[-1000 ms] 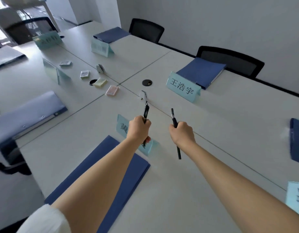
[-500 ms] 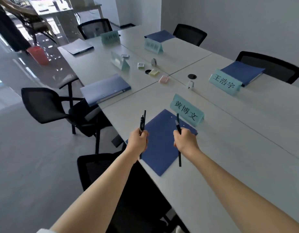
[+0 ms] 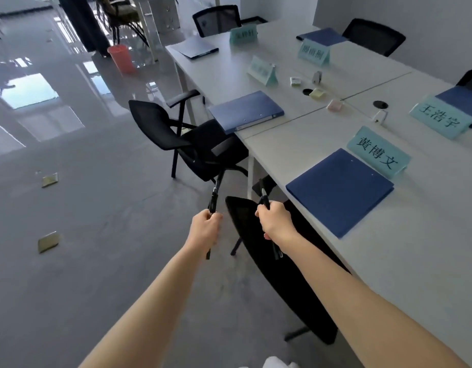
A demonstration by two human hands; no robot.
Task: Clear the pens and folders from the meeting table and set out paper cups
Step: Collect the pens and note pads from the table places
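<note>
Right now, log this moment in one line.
left hand: holds pen | right hand: holds pen | folders: on table

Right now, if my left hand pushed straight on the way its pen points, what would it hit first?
Probably the black chair: the left hand aims its pen up toward the seat, though depth is unclear.

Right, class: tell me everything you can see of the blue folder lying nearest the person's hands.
The blue folder is dark blue, flat and closed, with a matte, card-like cover and two small pale dots on top. It lies flat on the white table at the near edge, turned at an angle. A teal name card stands just behind its far corner. No hand touches it.
</note>
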